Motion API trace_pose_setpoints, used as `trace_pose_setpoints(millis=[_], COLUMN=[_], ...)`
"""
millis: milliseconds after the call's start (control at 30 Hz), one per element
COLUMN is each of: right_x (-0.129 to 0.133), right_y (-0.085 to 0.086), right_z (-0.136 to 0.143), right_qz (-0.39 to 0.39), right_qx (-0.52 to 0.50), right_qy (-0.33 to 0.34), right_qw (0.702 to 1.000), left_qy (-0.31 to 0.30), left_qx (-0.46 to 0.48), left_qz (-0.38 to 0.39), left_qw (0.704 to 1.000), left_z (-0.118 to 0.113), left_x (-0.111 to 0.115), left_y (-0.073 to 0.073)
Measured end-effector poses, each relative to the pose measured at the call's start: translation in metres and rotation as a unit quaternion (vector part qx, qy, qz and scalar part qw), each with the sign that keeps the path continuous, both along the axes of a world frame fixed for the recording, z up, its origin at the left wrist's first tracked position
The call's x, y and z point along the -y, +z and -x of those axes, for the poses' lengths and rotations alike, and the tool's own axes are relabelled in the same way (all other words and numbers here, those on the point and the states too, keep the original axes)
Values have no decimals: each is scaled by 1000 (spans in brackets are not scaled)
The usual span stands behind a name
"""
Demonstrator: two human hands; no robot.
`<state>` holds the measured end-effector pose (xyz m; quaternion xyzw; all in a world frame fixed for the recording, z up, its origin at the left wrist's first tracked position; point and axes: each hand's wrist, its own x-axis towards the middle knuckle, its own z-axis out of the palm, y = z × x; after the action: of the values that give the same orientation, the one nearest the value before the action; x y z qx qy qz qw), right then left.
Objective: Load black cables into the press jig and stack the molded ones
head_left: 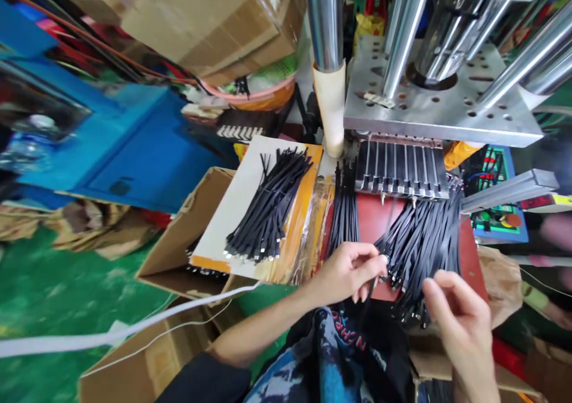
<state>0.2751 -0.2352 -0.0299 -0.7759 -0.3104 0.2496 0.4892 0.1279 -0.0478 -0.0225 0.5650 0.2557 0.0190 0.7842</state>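
Left hand: thumb and fingertips together, clamped on one thin, flat black strip trailing below the grip, beside a spread pile of flat black strips with silvery metal ends; right hand curled near pile, grip state cannot be told.

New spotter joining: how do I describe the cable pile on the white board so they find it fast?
Start at the metal press, upper right. Left of its pale-sleeved post lies a white board edged in orange, and the black cable pile is on it. It alone lies on that board; the slim pile and wide pile to its right lie over the red surface.
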Motion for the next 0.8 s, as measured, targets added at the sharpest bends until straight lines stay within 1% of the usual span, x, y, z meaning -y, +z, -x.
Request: trace_pose_setpoints(millis=[67, 133, 200, 233, 267, 300, 400, 433, 467, 533, 600, 667, 733, 800], right_x=[-4, -8, -11, -13, -15, -18, -32, -37, -42, -48, -50, -48, -46, -43], right_y=[5, 8, 9, 9, 9, 8, 3, 0, -4, -10, -15, -18, -18, -18], right_z=[17, 24, 20, 15, 10, 6, 2, 4, 7, 14, 20, 23, 23, 20], right_qz=[-20, -11, 18, 31, 36, 30, -35, -53, -64, -72, -71, -73, -82, -100], right_qx=[-19, -32, -55, -73, -95, -118, -170, -177, -177, -155, -115, -69, -23, 23], right_qy=[106, 199, 262, 275, 271, 249, 122, 92, 76, 78, 95, 115, 123, 112], right_qw=[994, 979, 963, 958, 957, 961, 977, 979, 979, 982, 986, 988, 989, 988], left_qy=[14, 24, 23, 18, 12, 4, -27, -45, -58, -55, -16, 17, 16, 15], left_qx=[19, 31, 33, 33, 33, 33, 28, 26, 23, 22, 41, 81, 119, 127], left_qz=[13, 16, 2, -11, -30, -53, -140, -172, -202, -252, -277, -283, -273, -255], left_qw=[1000, 999, 999, 999, 999, 998, 989, 984, 977, 966, 960, 956, 955, 958], left_z=[-9, -10, -4, 0, 5, 10, 19, 21, 20, 15, 5, -8, -19, -25], left_x=[11, 19, 24, 27, 30, 33, 36, 33, 28, 13, -5, -20, -30, -34], left_y=[-3, -5, -8, -9, -10, -12, -16, -15, -13, -6, 6, 17, 26, 33])
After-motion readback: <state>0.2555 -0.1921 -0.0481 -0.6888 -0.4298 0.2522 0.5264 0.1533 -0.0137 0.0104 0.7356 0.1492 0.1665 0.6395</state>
